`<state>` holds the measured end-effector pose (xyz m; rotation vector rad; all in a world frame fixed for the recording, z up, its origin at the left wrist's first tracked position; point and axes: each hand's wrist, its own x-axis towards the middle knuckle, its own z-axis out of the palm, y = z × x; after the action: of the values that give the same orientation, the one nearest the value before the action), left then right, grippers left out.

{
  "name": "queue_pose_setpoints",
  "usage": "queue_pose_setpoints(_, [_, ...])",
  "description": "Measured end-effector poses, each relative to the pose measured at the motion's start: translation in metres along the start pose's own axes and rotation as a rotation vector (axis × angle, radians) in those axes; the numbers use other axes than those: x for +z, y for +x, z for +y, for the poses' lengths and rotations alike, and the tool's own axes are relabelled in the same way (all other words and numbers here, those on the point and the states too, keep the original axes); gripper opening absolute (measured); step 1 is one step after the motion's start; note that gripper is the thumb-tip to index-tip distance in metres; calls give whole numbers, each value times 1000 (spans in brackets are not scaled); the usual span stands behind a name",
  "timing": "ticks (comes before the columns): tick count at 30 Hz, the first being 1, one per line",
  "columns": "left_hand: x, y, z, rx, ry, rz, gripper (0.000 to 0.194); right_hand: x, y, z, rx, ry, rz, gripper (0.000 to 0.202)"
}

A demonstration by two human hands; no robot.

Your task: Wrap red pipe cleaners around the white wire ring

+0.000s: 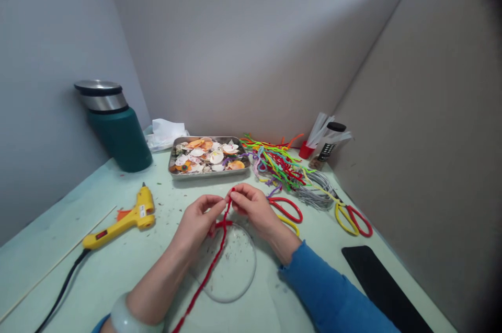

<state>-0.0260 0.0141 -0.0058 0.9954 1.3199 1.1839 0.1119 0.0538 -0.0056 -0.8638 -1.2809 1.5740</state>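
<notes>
A long red pipe cleaner (215, 261) runs up from the lower edge of the view to my fingertips. Its top end is pinched between the thumb and forefinger of my right hand (257, 211). My left hand (199, 224) is closed at the same spot, its thumb and forefinger against the strand. Below my hands lies a thin grey wire ring (254, 266); a short red wrapped stretch (224, 224) shows at its top, partly hidden by my left fingers. The long strand crosses in front of that stretch.
A yellow glue gun (121, 227) lies at left near a thin stick (58, 265). Behind stand a green bottle (120, 137) and a metal tray (209, 175) of shells. Right are heaped pipe cleaners (278, 163), coiled wire (319, 192), scissors (358, 220) and a black strip (376, 280).
</notes>
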Motion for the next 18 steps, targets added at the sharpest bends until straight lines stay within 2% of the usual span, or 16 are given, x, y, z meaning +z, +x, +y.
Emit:
queue_pose_setpoints(3, [-3, 1, 3, 75, 26, 53, 33, 1, -1, -4, -28, -140, -24, 13])
queue_pose_setpoints(10, [-8, 3, 4, 82, 79, 9, 26, 3, -4, -1, -164, -483, -80, 11])
queue_pose_setpoints(18, [-7, 6, 0, 136, 256, 78, 24, 1, -3, 2, -144, -589, -41, 16])
